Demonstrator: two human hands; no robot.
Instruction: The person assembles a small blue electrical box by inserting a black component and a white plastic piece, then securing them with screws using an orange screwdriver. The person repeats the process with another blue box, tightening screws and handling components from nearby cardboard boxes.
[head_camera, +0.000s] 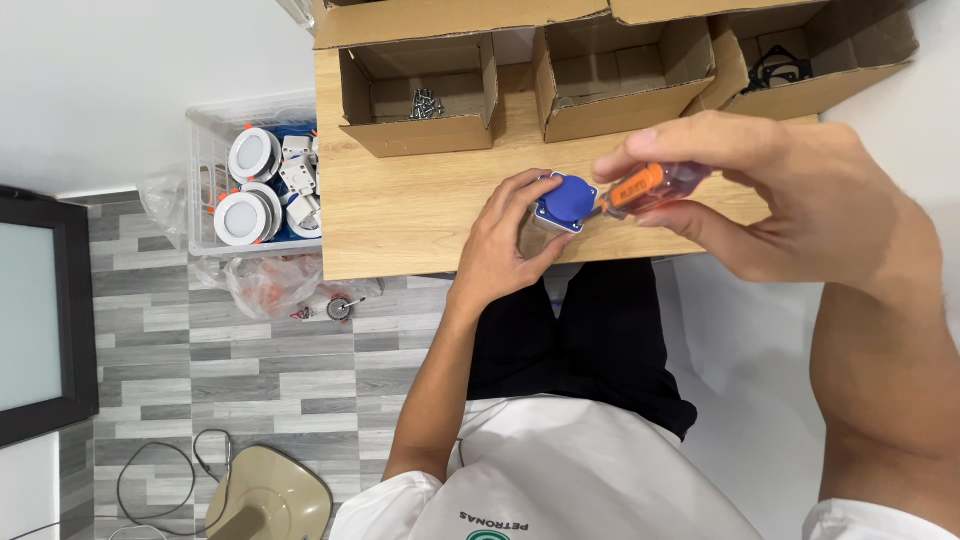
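Your left hand (505, 245) pins a small blue-and-white socket housing (563, 203) to the wooden tabletop (400, 200) near its front edge, fingers curled around its left and lower sides and the thumb pressed against the near corner. Your right hand (790, 195) holds a screwdriver (650, 187) with an orange and clear handle, thumb and fingers pinching the handle along its length, the tip meeting the right side of the housing. The housing looks like hard moulded plastic: light, stiff, smooth on its round blue face, so it will likely skate or twist on the wood under a push from the tool. Grip it by the squarer white base and flat sides, not the rounded cap. Behind it stand three open cardboard boxes (420, 95), one with loose screws (427, 103). A white crate (205, 180) of round fittings sits beside the table on the floor.
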